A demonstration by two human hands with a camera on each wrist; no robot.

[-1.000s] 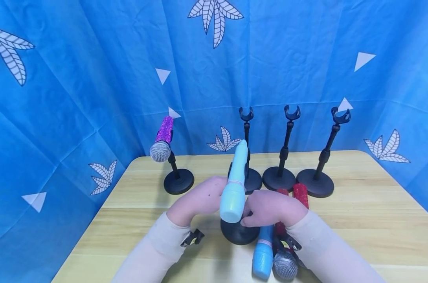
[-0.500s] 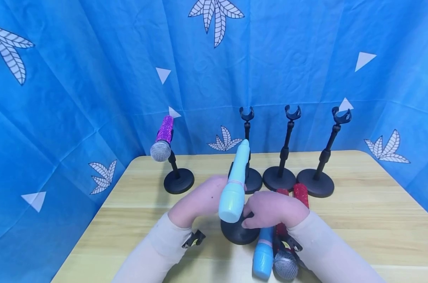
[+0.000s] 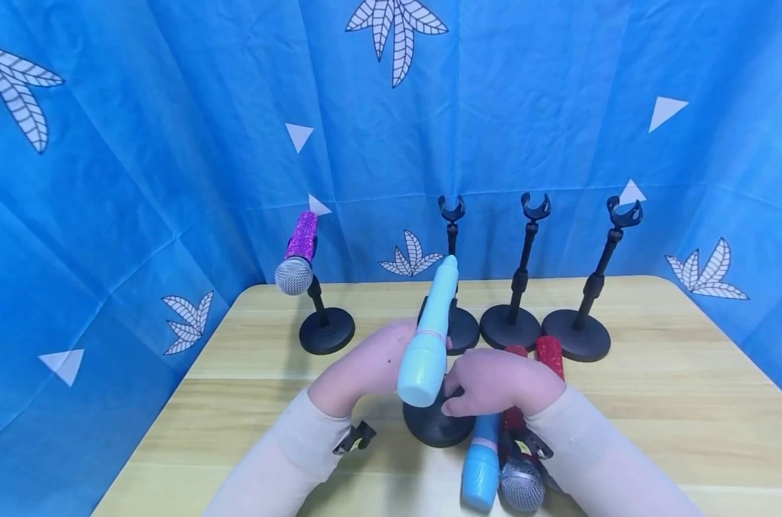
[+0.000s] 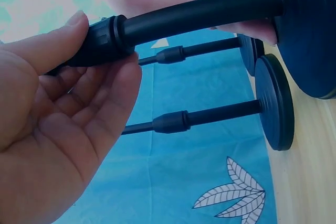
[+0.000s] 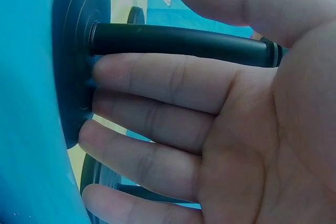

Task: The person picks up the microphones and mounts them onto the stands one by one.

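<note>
In the head view a light blue microphone (image 3: 429, 337) lies slanted in the holder of a black microphone stand (image 3: 437, 427), its thick head toward me. My left hand (image 3: 378, 359) is at the stand's pole; in the left wrist view its thumb and fingers pinch the pole's ribbed collar (image 4: 105, 43). On the other side, my right hand (image 3: 497, 380) is low by the round base. The right wrist view shows straight fingers (image 5: 152, 119) beside the pole, with fingertips at the base (image 5: 79, 77). The microphone hides part of the left hand in the head view.
A purple glitter microphone (image 3: 302, 244) sits on a stand (image 3: 327, 330) at the back left. Three bare stands, including the rightmost (image 3: 578, 334), line the back. A blue microphone (image 3: 481, 467) and red glitter microphones (image 3: 549, 355) lie by my right forearm. Blue cloth (image 3: 391, 143) surrounds the table.
The light blue microphone has turned slightly: its thin end is a little farther right and its head a little farther left. Both hands stay in nearly the same places.
</note>
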